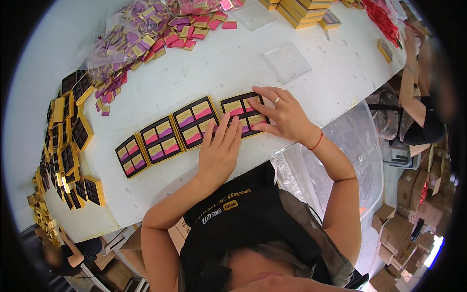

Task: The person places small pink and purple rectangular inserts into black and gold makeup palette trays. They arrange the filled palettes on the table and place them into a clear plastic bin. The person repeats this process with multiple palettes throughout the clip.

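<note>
Several small black trays with yellow sides stand in a slanting row, each with square wrapped pieces in gold with pink or purple. My right hand (288,116) spreads its fingers over the right-hand end tray (233,108), its fingertips on the pieces and far rim and its thumb near the close edge. My left hand (220,152) lies with straight fingers across that tray's near left corner, touching or just above it; I cannot tell which. Left of it sit a second filled tray (183,118), a third (161,140) and a fourth (131,155).
Loose wrapped squares (141,46) heap up at the far left, partly in clear plastic. Empty black trays (70,155) pile along the left edge. Clear lids (287,63) and stacked yellow boxes (297,12) lie farther off. A plastic-lined bin (352,155) stands at right. Other people work at both sides.
</note>
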Motion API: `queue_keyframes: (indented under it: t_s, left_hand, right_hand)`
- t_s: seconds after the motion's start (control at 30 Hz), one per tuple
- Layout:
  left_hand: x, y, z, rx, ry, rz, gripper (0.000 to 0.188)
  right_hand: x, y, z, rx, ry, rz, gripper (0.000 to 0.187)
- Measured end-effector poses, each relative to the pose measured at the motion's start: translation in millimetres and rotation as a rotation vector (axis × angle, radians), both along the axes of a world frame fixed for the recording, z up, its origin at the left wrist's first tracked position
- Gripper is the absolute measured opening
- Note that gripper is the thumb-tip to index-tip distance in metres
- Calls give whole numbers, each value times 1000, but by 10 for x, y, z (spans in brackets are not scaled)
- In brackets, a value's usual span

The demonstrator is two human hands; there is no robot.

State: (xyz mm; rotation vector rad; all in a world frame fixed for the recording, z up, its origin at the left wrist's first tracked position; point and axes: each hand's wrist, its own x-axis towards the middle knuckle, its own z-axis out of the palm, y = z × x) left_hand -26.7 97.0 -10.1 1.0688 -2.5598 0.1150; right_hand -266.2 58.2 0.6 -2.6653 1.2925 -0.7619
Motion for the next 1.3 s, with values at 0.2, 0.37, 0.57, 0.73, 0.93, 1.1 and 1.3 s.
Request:
queue_keyframes:
  t_s: [0.2,0.37,0.57,0.73,0.93,1.1,1.3]
  left_hand:
    - [-111,-753,369,140,330,-78,34]
    - [-820,-2329,244,111,302,-51,52]
    - [-1441,-3371,-26,116,-89,165,73]
    - [-1405,-3196,146,138,-227,21,56]
    - [-543,-3207,446,1264,611,-133,38]
    - [-75,-3342,18,1157,208,-28,54]
    - [-410,-2592,-2,503,-63,-94,104]
  right_hand:
    - [-501,-304,211,150,-65,-87,79]
    - [-1021,-858,92,396,42,-113,103]
    - [-1058,-1143,114,430,112,-98,103]
    - [-957,-862,86,322,119,-232,85]
    - [-1037,-738,73,234,-86,-255,46]
    - [-977,-1129,207,331,-486,-428,50]
    - [-1211,-1304,-35,483,-318,-607,39]
